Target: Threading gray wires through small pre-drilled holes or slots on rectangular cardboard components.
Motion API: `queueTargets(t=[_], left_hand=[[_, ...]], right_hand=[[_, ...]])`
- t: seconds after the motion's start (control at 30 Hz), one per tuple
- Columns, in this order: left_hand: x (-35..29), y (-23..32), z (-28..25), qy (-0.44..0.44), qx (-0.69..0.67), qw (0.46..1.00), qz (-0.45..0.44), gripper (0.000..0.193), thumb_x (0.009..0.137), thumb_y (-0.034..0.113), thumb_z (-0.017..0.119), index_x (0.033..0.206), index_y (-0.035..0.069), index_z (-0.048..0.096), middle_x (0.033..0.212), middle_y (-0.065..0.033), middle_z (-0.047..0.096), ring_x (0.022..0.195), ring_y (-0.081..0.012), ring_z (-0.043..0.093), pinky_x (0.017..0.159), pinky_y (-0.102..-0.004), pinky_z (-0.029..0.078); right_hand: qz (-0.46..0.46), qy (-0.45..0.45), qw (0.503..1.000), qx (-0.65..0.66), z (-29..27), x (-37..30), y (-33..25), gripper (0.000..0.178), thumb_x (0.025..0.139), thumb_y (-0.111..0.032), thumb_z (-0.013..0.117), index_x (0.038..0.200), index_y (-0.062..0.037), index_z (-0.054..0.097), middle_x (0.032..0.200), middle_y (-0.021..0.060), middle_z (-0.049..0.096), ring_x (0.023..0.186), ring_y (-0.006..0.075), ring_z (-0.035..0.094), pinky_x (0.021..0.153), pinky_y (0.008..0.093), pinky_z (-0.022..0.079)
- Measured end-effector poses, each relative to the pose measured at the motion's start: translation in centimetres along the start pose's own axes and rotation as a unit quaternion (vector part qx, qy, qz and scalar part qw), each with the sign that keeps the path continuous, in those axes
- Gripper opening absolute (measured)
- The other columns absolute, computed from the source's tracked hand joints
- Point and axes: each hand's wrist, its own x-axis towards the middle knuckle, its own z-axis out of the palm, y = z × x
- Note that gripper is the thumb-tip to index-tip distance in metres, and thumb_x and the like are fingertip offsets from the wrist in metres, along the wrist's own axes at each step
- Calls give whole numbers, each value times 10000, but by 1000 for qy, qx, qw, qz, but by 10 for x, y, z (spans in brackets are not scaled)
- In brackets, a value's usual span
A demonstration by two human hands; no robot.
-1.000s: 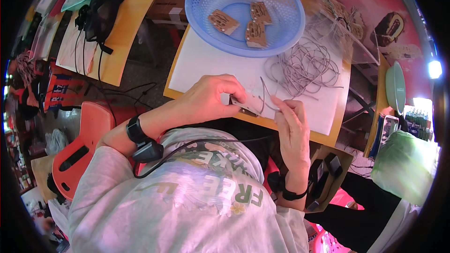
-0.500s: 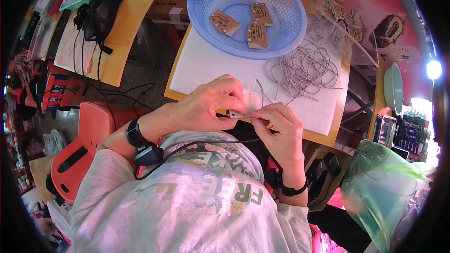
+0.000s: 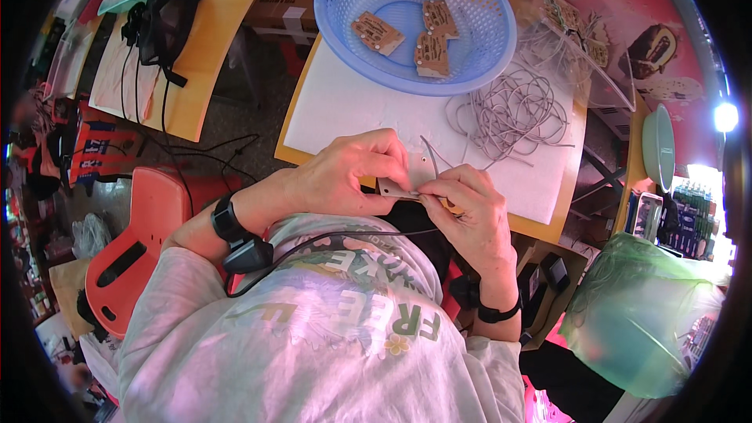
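At the near edge of the table my left hand (image 3: 356, 174) pinches a small pale card (image 3: 418, 166) with small holes in it, thumb and fingers closed on its left side. My right hand (image 3: 476, 215) is closed at the card's lower right edge, its fingertips pinching a thin grey cord. One length of the cord (image 3: 431, 155) stands up beside the card. Where exactly the cord meets the card is hidden by my fingertips. A loose tangle of grey cord (image 3: 513, 116) lies on the white sheet (image 3: 321, 110), beyond my right hand.
A blue plastic basket (image 3: 493, 63) at the far side holds several brown printed cards (image 3: 377, 33). Right of it sits a clear plastic container (image 3: 603, 70). An orange chair (image 3: 149, 211) stands at left, a green plastic bag (image 3: 642, 313) at right. A black cable crosses my shirt.
The card has tilted so that more of its face shows between my hands. My right hand has shifted slightly down and right. Both hands keep their pinch.
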Motion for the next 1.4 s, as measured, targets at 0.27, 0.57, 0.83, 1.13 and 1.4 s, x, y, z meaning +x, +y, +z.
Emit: queueTargets(t=[0.27, 0.57, 0.83, 1.13, 1.4], left_hand=[[-1, -5, 1, -18, -2, 1000, -15, 190, 706, 10, 700, 889, 51, 672, 903, -58, 538, 822, -191, 578, 716, -294, 493], [3, -15, 9, -57, -229, 953, -191, 109, 855, 35, 565, 950, 17, 615, 924, -49, 529, 893, -158, 582, 778, -286, 523], [4, -25, 16, -36, -538, 725, -429, 130, 889, 12, 489, 994, -41, 543, 1009, -127, 581, 977, -215, 627, 898, -345, 549], [8, -24, 20, -22, -494, 764, -413, 136, 890, 20, 479, 1003, -33, 533, 1030, -104, 586, 996, -216, 625, 910, -341, 537], [0, -32, 4, 77, -427, 826, -361, 151, 907, 32, 473, 1018, 11, 573, 1137, -121, 608, 1056, -202, 606, 918, -337, 513]], right_hand=[[-21, -38, 999, -33, -4, 3, 2, 163, 710, -26, 743, 851, -102, 712, 845, 24, 617, 808, 215, 576, 705, 314, 487], [-72, 0, 997, -36, 7, 5, 9, 171, 687, -46, 754, 822, -104, 665, 758, 6, 588, 731, 189, 589, 758, 337, 439], [-169, -50, 976, -127, 11, 3, 24, 249, 660, -89, 702, 904, -107, 659, 939, 23, 574, 876, 205, 562, 798, 360, 425], [-123, -34, 992, -11, 15, 0, 26, 227, 744, -24, 663, 943, -46, 555, 992, 88, 595, 879, 245, 582, 768, 345, 459], [-165, -149, 852, 475, -57, -28, -24, 114, 780, 70, 597, 734, -13, 532, 660, 108, 607, 580, 263, 614, 513, 310, 467]])
